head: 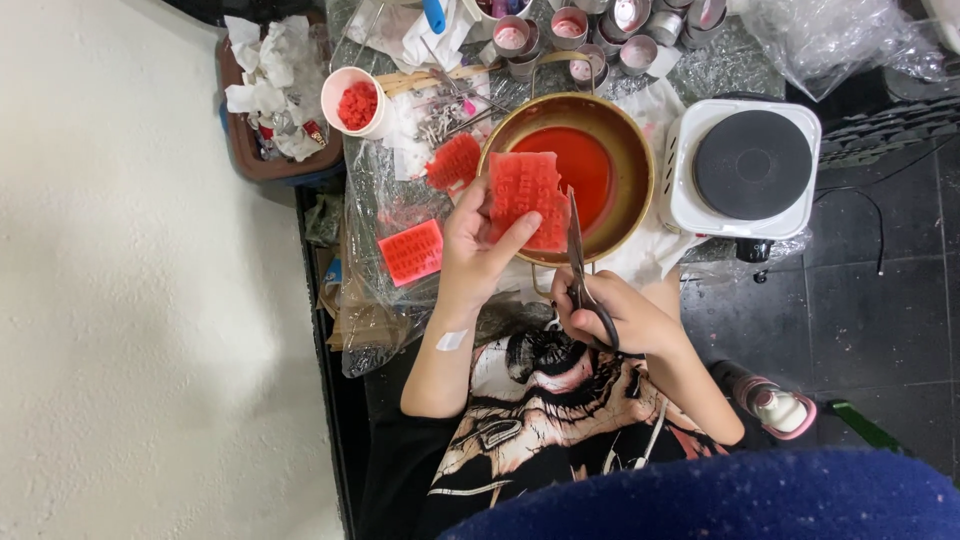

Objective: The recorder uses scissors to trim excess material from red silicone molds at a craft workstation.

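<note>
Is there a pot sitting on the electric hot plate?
No, the hot plate is bare; the brass pan sits beside it.

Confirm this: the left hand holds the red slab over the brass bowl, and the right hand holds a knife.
Not a knife: in the head view the right hand holds scissors. The left hand does hold the red slab over the brass bowl.

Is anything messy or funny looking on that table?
Yes. A brown tray at the table's far left is heaped with crumpled white tissues. The red sheet in the left hand has ragged, uneven edges, with the scissors in the right hand beside it.
</note>
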